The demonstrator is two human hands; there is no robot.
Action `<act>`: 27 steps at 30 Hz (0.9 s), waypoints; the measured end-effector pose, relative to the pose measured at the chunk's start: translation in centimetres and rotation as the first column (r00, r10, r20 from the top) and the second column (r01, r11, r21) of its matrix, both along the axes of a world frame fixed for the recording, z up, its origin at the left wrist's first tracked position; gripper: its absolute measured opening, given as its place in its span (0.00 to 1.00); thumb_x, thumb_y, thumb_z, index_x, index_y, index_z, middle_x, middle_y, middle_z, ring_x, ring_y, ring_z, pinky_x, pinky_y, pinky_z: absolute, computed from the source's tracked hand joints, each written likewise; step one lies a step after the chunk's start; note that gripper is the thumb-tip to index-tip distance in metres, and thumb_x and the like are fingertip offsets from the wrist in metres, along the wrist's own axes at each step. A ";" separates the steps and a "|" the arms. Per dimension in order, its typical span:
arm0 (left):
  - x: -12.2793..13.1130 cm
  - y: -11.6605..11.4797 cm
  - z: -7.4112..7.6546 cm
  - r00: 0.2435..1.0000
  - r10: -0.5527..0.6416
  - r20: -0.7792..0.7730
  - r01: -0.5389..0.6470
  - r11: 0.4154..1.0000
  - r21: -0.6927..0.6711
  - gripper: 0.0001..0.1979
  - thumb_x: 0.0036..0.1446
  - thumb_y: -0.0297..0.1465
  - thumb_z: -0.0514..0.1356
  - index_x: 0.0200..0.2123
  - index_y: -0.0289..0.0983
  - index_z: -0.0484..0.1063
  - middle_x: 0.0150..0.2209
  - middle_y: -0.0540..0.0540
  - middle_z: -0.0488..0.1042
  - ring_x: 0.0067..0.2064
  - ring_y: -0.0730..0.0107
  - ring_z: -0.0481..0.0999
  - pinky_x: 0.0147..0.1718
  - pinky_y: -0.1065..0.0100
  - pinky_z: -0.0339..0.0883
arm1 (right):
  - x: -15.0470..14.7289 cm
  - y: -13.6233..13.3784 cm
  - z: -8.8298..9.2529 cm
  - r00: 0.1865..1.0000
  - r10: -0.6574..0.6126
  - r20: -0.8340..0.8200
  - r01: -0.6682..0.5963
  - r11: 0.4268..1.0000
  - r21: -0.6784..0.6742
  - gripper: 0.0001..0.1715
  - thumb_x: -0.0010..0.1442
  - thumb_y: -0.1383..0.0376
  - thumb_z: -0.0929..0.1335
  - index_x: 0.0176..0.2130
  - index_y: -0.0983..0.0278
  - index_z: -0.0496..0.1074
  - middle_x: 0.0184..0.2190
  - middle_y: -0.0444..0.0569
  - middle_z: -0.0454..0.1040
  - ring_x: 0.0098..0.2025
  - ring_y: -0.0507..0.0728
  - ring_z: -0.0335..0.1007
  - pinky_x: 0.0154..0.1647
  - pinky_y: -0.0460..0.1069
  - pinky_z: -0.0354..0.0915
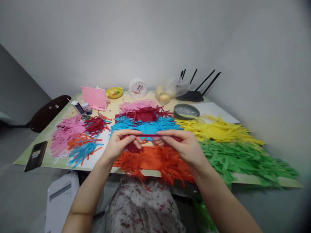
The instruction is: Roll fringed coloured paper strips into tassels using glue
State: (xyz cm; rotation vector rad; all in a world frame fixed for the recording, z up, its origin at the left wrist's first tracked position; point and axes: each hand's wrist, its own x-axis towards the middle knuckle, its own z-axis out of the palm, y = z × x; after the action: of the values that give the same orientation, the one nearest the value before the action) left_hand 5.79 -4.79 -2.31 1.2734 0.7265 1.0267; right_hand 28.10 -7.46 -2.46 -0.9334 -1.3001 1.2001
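Note:
Between my two hands a dark red fringed paper (149,135) is stretched level, its middle narrowed to a thin rolled or folded band. My left hand (121,142) pinches one end of the band between thumb and fingers. At the other end my right hand (181,142) pinches it the same way. Beneath the hands lies orange fringed paper (150,158) at the table's front edge. Just beyond are blue fringed paper (148,127), more dark red fringed paper (147,115) and pink fringed paper (139,105).
Yellow fringed paper (216,131) and green fringed paper (233,157) spread on the right. Finished-looking tassels (94,124) lie left, near a phone (36,156). Behind stand a pink tablet case (94,98), yellow dish (114,92), grey bowl (186,111) and black router (191,95).

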 end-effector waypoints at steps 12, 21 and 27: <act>-0.8 0.5 -1.1 0.991 -0.093 -0.098 0.119 0.945 0.304 0.08 0.57 0.27 0.60 0.33 0.37 0.81 0.29 0.44 0.79 0.32 0.68 0.79 0.36 0.68 0.71 | 0.6 0.5 -0.6 0.999 0.047 -0.027 -0.048 0.999 -0.010 0.08 0.50 0.59 0.75 0.28 0.62 0.81 0.26 0.50 0.82 0.26 0.56 0.79 0.30 0.49 0.76; 0.0 -0.2 2.2 0.825 -0.157 -0.543 0.388 0.856 0.342 0.09 0.60 0.32 0.60 0.41 0.36 0.79 0.41 0.42 0.81 0.44 0.64 0.79 0.45 0.68 0.69 | 0.6 -1.3 0.6 0.876 -0.095 0.473 -0.178 0.849 0.498 0.17 0.53 0.76 0.64 0.32 0.60 0.80 0.30 0.46 0.82 0.33 0.54 0.80 0.37 0.46 0.73; 0.5 -0.1 0.6 0.704 0.227 -0.673 0.403 0.652 0.642 0.10 0.64 0.30 0.56 0.35 0.36 0.76 0.32 0.46 0.80 0.36 0.69 0.77 0.43 0.65 0.67 | 1.8 -1.6 1.6 0.748 0.076 0.659 -0.381 0.863 0.333 0.18 0.58 0.70 0.68 0.48 0.61 0.77 0.45 0.50 0.80 0.46 0.56 0.78 0.48 0.47 0.70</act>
State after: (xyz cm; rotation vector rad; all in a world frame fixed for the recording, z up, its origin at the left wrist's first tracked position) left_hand 6.29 -4.89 -1.76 2.5418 0.8003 0.7180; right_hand 29.93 -9.08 -0.81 -0.8618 -2.1935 0.7038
